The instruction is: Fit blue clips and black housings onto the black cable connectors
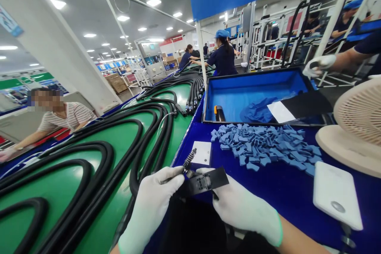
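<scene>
Worker's hands viewed from nearby: gloved left hand (154, 196) just left of the black part (205, 182), fingertips pinched; gloved right hand (245, 206) curled behind its right end, wrist bare.

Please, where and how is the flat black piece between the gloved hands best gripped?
Grip the flat black piece by its long edges near the plain right end, probably from the right with the right hand: that end juts out, while the left hand, holding the spring-like part, is near the other end.
</scene>
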Available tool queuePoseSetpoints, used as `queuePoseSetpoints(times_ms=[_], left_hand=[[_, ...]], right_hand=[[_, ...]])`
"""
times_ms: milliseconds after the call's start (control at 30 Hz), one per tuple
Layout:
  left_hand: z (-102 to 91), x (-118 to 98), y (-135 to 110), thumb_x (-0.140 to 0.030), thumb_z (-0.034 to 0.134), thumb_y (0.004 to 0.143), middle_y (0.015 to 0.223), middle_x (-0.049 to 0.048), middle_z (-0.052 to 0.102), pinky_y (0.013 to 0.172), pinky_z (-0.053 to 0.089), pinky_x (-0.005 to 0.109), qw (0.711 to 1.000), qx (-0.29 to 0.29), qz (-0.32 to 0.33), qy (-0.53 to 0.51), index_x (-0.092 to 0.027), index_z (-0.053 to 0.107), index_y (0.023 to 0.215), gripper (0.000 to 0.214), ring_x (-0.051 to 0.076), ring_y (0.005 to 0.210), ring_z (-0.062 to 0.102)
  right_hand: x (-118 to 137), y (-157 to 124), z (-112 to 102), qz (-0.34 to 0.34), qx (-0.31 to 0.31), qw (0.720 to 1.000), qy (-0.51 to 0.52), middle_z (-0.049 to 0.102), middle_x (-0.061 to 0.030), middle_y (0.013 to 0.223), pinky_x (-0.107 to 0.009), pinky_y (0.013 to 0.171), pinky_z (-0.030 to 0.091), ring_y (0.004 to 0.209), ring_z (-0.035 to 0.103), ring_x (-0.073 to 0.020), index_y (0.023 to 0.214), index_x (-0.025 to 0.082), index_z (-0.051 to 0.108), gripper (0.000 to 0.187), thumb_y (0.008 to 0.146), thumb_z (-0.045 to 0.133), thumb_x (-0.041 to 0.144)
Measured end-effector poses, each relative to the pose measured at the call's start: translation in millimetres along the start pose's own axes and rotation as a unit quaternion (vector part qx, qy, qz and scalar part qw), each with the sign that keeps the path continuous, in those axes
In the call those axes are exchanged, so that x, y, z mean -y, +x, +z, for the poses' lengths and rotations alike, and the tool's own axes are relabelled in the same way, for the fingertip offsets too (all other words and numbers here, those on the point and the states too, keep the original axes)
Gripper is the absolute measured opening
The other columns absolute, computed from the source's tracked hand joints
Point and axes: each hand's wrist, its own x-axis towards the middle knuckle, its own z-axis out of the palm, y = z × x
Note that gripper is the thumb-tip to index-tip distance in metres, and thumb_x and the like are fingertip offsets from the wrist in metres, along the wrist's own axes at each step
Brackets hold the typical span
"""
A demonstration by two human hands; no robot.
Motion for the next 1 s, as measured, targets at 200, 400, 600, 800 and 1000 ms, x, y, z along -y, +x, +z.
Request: queuePoseSetpoints(times_ms=[200, 400, 600, 800, 1000], left_hand=[[11.0, -5, 1, -0.048, 0.078, 0.079, 0.103, 0.0059, 0.077, 0.093, 0.055, 0.031, 0.999, -0.038, -0.006, -0.017, -0.018, 0.083, 0.106, 0.040, 0.027, 0.099, 0.070], [17.5, -6, 0, -0.048, 0.073, 0.085, 0.090, 0.0030, 0.072, 0.079, 0.052, 0.026, 0.999, -0.037, 0.028, 0.015, -0.021, 0.082, 0.107, 0.036, 0.023, 0.091, 0.066], [18.2, -5, 1, -0.049, 0.074, 0.086, 0.088, 0.0005, 0.068, 0.078, 0.050, 0.023, 0.999, -0.025, 0.037, 0.011, -0.023, 0.082, 0.107, 0.034, 0.020, 0.091, 0.065], [20.1, -2, 0, -0.051, 0.073, 0.087, 0.094, 0.0003, 0.070, 0.074, 0.049, 0.024, 0.998, -0.036, 0.044, 0.027, -0.026, 0.082, 0.105, 0.032, 0.021, 0.091, 0.065], [3.2, -22, 17, -0.049, 0.069, 0.090, 0.108, 0.0055, 0.077, 0.092, 0.055, 0.031, 0.997, 0.068, 0.007, -0.021, -0.023, 0.078, 0.117, 0.038, 0.027, 0.106, 0.070]], right_hand=[[-3, 1, -2, -0.024, -0.015, 1.000, 0.009, 0.064, -0.0132, 0.135, -0.045, 0.111, 0.050, 0.128, 0.060, -0.0290, 0.137, 0.017, 0.059, 0.066, 0.075, 0.047, -0.001], [-6, 0, -5, -0.048, -0.032, 0.998, -0.004, 0.062, -0.0143, 0.139, -0.047, 0.116, 0.046, 0.133, 0.057, -0.0293, 0.138, 0.015, 0.056, 0.064, 0.077, 0.046, 0.000], [-1, 2, -10, -0.071, -0.026, 0.997, 0.000, 0.065, -0.0151, 0.132, -0.050, 0.119, 0.043, 0.134, 0.056, -0.0297, 0.137, 0.014, 0.056, 0.061, 0.079, 0.044, 0.001], [1, 4, -3, -0.073, -0.070, 0.995, 0.020, 0.069, -0.0150, 0.116, -0.048, 0.112, 0.049, 0.120, 0.063, -0.0281, 0.118, 0.016, 0.064, 0.043, 0.084, 0.042, 0.002], [1, 5, 1, -0.008, -0.070, 0.996, 0.045, 0.070, -0.0100, 0.092, -0.042, 0.093, 0.057, 0.091, 0.067, -0.0246, 0.098, 0.017, 0.066, 0.031, 0.081, 0.045, 0.002]])
